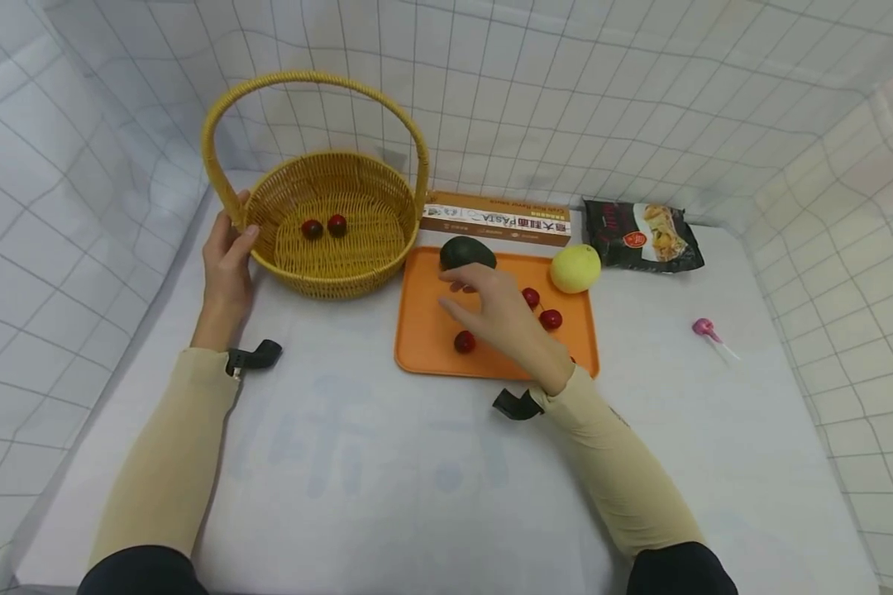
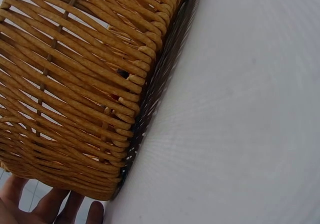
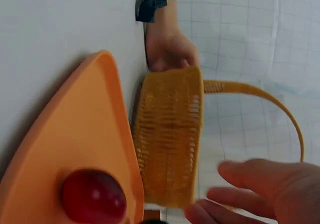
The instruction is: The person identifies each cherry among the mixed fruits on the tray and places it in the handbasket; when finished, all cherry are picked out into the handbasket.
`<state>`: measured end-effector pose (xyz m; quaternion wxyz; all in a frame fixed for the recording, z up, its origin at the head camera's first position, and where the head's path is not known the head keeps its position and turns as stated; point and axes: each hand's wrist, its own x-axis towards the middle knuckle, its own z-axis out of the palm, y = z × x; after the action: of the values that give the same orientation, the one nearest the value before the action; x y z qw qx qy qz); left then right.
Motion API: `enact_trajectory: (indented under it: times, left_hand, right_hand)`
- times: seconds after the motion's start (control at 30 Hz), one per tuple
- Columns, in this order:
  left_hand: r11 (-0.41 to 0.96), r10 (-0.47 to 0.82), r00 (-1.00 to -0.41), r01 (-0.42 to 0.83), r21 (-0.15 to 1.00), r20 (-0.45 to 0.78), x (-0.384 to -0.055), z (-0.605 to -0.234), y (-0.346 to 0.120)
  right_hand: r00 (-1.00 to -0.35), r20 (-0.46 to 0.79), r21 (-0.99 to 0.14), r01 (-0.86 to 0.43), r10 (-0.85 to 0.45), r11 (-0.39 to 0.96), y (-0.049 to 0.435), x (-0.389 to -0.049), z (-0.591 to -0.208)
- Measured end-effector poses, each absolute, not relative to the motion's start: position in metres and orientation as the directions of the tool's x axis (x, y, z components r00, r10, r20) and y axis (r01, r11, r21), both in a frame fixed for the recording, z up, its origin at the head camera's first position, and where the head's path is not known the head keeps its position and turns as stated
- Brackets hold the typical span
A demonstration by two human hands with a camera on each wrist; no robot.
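My left hand [image 1: 226, 263] grips the left rim of a yellow wicker basket [image 1: 327, 285], thumb at the rim near the foot of the tall handle. In the left wrist view its fingers [image 2: 47, 204] reach along the basket's outer wall [image 2: 65, 94]. Two dark red cherries [image 1: 324, 226] lie inside the basket. My right hand [image 1: 502, 314] hovers over an orange tray [image 1: 424, 330], fingers loosely bent and parted, nothing visible between them. On the tray are several cherries [image 1: 465, 341], a dark green avocado [image 1: 467, 251] and a round yellow-green fruit [image 1: 575, 268]. The right hand partly covers the tray's middle.
Behind the tray lies a brown and white pasta box [image 1: 495, 218]. A black food packet [image 1: 642, 236] is right of it, and a pink lollipop [image 1: 705, 328] lies at the far right. White grid-patterned sheeting [image 1: 536, 91] surrounds the white table [image 1: 387, 479] at the back and sides.
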<state>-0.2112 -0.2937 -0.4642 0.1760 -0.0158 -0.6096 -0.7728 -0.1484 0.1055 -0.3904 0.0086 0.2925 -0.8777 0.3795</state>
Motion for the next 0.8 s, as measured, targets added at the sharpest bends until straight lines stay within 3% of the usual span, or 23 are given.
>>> enact_trajectory:
  times: [0.17,0.4,0.8]
  left_hand:
    - [-0.206,-0.229,-0.944,0.288,0.935,0.24,-0.214,-0.466,-0.291]
    - [-0.191,-0.256,-0.939,0.282,0.94,0.23,-0.21,-0.469,-0.294]
    - [-0.191,-0.248,-0.938,0.294,0.937,0.244,-0.211,-0.467,-0.296]
  right_hand:
    - [-0.824,0.121,-0.689,-0.471,-0.554,0.55,0.131,-0.15,-0.399]
    - [-0.749,-0.029,-0.716,-0.447,-0.662,0.536,0.139,-0.159,-0.404]
    - [-0.718,-0.129,-0.719,-0.408,-0.684,0.563,0.141,-0.159,-0.413]
